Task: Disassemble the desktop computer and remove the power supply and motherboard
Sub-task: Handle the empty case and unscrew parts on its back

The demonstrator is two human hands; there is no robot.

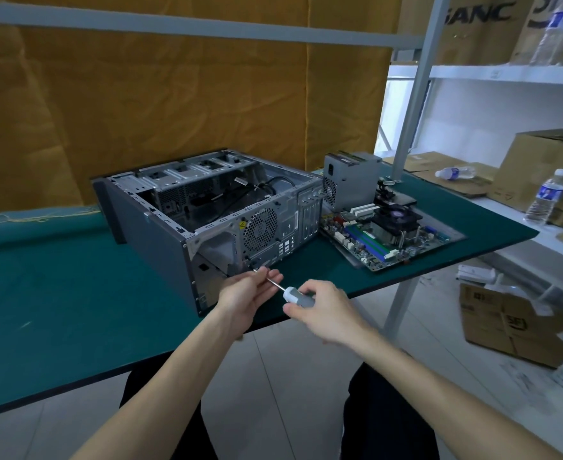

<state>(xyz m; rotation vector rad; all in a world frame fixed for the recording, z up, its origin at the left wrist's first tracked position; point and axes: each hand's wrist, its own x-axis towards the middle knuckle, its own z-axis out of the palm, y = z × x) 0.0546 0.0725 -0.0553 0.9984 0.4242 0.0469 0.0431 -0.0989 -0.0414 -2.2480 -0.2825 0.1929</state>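
The open grey computer case (160, 224) lies on its side on the green table (57, 293), with loose black cables inside. The grey power supply (351, 180) stands upright to the case's right. The motherboard (389, 237) with its black cooler fan lies flat in front of the power supply. My right hand (323, 313) grips the grey-and-white handle of a screwdriver (293, 295). My left hand (250, 290) holds the metal shaft near its tip, close to the case's near rear corner.
The table's front edge runs just beneath my hands. A metal shelf (505, 74) at the right holds cardboard boxes and water bottles (547, 197). An open cardboard box (512, 320) sits on the tiled floor beside the table leg.
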